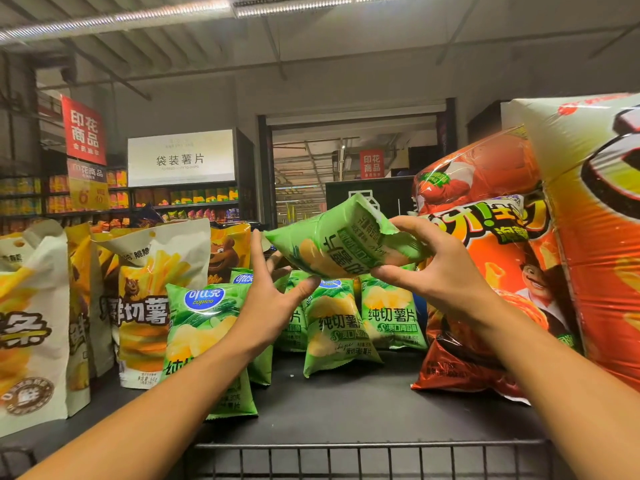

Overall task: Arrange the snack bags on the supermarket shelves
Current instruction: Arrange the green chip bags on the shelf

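One green chip bag (pixel 341 237) aloft, upside down, above the standing green row (pixel 332 323) | right hand (pixel 436 268) pinches its end, likely to turn it upright | left hand (pixel 273 299) spread open, empty, ready to steady | shelf (pixel 346 407) gap in front

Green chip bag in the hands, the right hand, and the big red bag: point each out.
green chip bag (pixel 341 242), head view, middle of its printed face
right hand (pixel 440 268), head view, back of the hand
big red bag (pixel 485 265), head view, printed front
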Available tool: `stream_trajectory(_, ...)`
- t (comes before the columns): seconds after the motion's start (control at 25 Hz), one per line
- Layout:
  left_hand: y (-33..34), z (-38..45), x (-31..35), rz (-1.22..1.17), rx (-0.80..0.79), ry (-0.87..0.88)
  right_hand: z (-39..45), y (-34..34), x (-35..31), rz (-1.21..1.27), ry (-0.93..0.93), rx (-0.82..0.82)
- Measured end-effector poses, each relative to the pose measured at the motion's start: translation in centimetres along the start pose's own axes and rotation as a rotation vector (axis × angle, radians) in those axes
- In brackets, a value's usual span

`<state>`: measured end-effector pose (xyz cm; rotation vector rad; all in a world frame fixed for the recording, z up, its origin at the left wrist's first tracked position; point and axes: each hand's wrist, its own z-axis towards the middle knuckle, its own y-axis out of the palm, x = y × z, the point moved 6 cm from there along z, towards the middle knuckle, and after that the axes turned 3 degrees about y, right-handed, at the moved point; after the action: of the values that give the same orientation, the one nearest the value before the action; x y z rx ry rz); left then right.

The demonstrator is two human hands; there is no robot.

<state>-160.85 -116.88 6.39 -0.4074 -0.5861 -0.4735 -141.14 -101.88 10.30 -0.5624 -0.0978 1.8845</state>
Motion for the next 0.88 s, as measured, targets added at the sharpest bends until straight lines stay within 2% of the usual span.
stream_trajectory(0.2, 0.0, -0.4, 0.9, 0.088, 0.002, 0.089, 0.2, 0.2, -0.2, -0.076, -0.108, 0.016)
stream_trajectory(0.48, 1.0, -0.6, 0.7, 0.139, -0.177, 0.152, 0.2, 1.3, 0.6, -0.122, -0.079, -0.155)
stream_trajectory(0.72, 1.2, -0.5, 0.0, 0.171, -0.188, 0.139, 0.1, 1.0, 0.4, -0.061, -0.047, -0.147)
stream_trajectory(0.88, 1.2, -0.5, -0.1, 0.198, -0.184, 0.111, 0.2, 0.9, 0.2, -0.122, -0.093, -0.089)
